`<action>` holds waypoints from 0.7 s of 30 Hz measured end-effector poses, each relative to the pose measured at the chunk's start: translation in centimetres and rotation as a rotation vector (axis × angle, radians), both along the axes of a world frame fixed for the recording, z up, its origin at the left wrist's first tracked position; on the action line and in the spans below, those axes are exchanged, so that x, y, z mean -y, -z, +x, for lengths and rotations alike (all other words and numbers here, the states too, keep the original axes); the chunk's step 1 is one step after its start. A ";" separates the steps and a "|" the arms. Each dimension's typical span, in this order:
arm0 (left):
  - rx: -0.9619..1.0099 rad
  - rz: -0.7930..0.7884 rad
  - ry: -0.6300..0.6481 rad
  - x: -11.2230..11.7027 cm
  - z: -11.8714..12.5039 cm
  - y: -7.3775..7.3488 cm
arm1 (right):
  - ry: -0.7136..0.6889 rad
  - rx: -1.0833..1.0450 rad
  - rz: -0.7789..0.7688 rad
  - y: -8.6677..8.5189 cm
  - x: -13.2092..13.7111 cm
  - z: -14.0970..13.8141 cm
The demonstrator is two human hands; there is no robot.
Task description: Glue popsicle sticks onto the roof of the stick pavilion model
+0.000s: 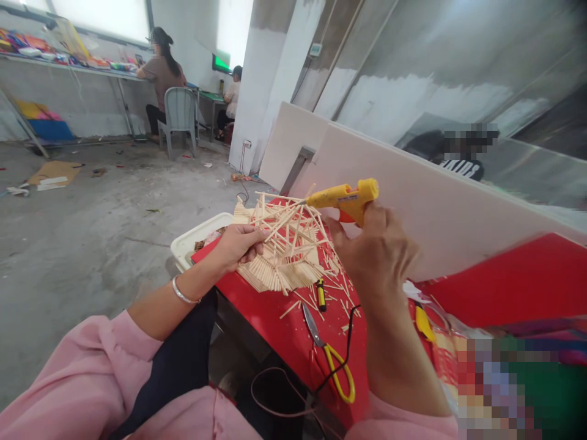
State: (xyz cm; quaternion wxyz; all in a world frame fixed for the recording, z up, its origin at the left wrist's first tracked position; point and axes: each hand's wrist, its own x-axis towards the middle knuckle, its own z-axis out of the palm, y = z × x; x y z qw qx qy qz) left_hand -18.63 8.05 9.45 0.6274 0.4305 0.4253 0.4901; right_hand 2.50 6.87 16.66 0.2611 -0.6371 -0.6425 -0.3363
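1 yellow glue gun (345,196) sits in the right hand (380,247), fingers wrapped around it, its tip by the sticks (290,229), perhaps to aim well. The left hand (242,245) pinches the sticks (a spiky bunch) over the red table (271,308), likely to keep them still.

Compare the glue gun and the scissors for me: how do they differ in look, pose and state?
The glue gun is held up in the right hand, while the scissors lie unheld on the red table.
The glue gun's nozzle points left, toward the wooden sticks; the scissors' blades point away from the person.
The glue gun has a mostly yellow body; the scissors have yellow handles and metal blades.
Both share yellow colouring.
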 end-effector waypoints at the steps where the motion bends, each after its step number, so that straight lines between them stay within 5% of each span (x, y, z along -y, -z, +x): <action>1: 0.007 -0.003 -0.005 0.0 0.0 0.0 | 0.006 0.007 0.009 0.0 -0.1 -0.1; 21: 0.075 -0.047 0.001 -0.3 0.4 0.5 | 0.014 0.038 0.012 -0.1 -0.2 0.1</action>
